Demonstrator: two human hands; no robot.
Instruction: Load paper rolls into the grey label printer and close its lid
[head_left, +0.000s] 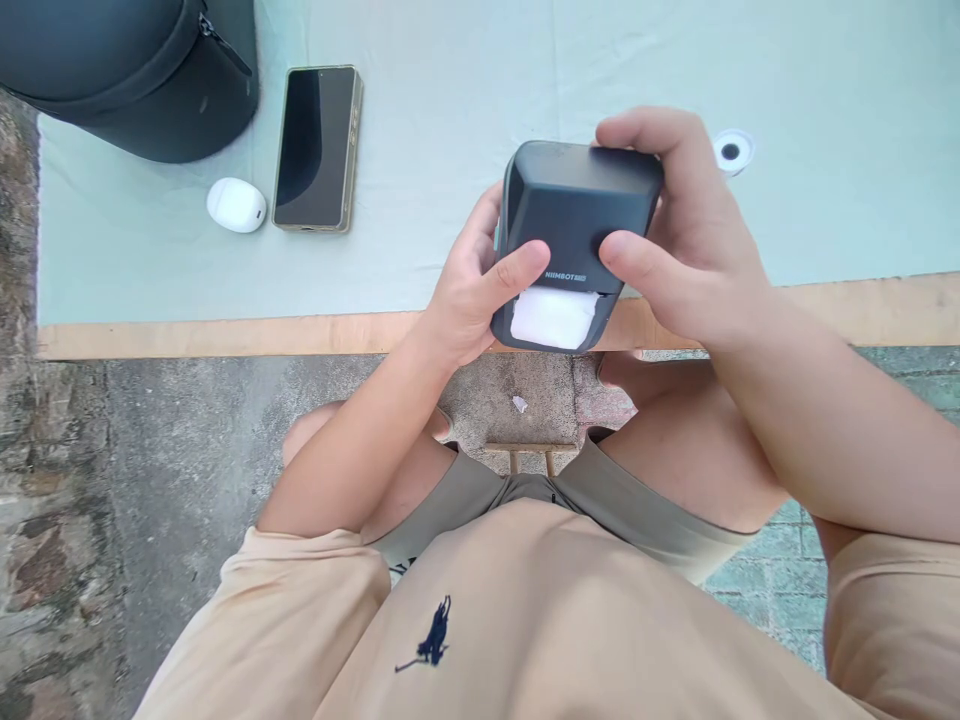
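Both hands hold a dark NIIMBOT label printer (581,215) over the front edge of the table. My left hand (480,275) grips its left side, the thumb lying on the top face near the lettering. On the right side, my right hand (686,225) is wrapped round the body, its thumb on the top face and a finger at the far edge. A strip of white label paper (555,318) shows at the printer's near end. Behind my right hand, a small white label roll (733,152) with a dark centre lies on the table.
A phone (313,150) in a clear case lies on the pale cloth (435,90) at left. Beside it sits a white rounded case (237,205). A large black zipped bag (150,80) stands at the far left. A wooden edge (225,338) borders the table before my knees.
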